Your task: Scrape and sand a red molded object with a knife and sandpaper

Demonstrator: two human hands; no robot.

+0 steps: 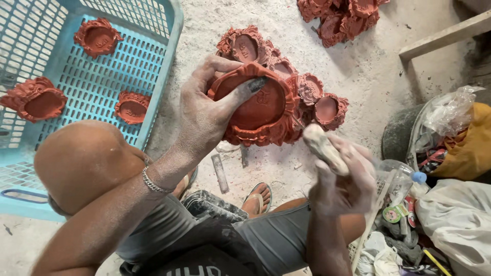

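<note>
Left hand (204, 115) fingers clamp a red clay mould (258, 107); right hand (342, 179) fingers pinch a pale lump (322, 145) (dusty).

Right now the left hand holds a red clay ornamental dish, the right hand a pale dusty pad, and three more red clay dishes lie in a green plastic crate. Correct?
Not quite: the head view shows the plastic crate is light blue, not green. The rest holds: the left hand holds a red clay ornamental dish, the right hand a pale dusty pad, and three more red clay dishes lie in the crate.
</note>
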